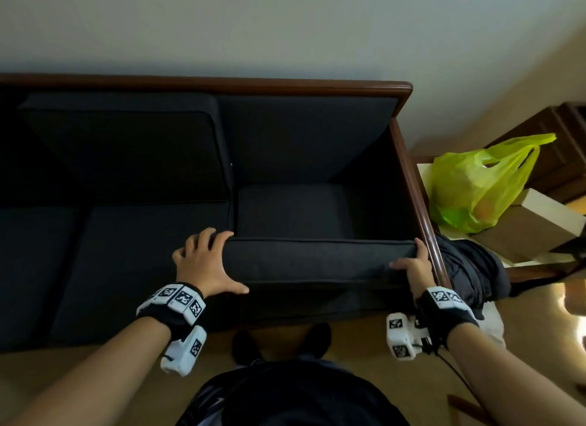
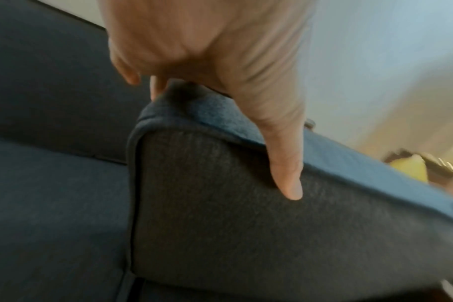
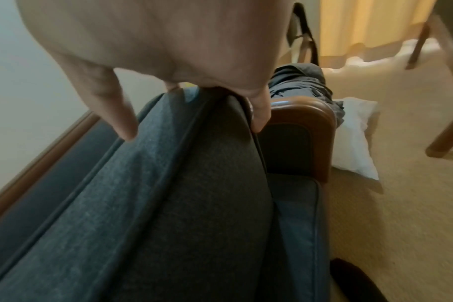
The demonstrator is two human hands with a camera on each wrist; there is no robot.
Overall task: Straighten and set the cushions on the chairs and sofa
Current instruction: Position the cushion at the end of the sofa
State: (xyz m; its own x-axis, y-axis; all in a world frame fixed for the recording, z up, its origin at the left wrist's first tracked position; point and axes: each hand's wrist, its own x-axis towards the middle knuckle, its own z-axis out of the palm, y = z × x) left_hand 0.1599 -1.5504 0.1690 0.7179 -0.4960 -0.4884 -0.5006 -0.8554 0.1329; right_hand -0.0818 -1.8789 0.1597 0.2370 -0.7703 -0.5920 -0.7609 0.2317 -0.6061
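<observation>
Head view puts the dark cushion (image 1: 320, 260) at centre frame, stood on edge at the right end of the sofa (image 1: 126, 235), with the left hand (image 1: 206, 263) curled over its left corner, thumb on the near face, and the right hand (image 1: 413, 268) gripping its right end beside the wooden armrest (image 1: 418, 197). At right of frame, a green plastic bag (image 1: 475, 184) holds things too blurred to name, next to a cardboard box (image 1: 539, 222).
</observation>
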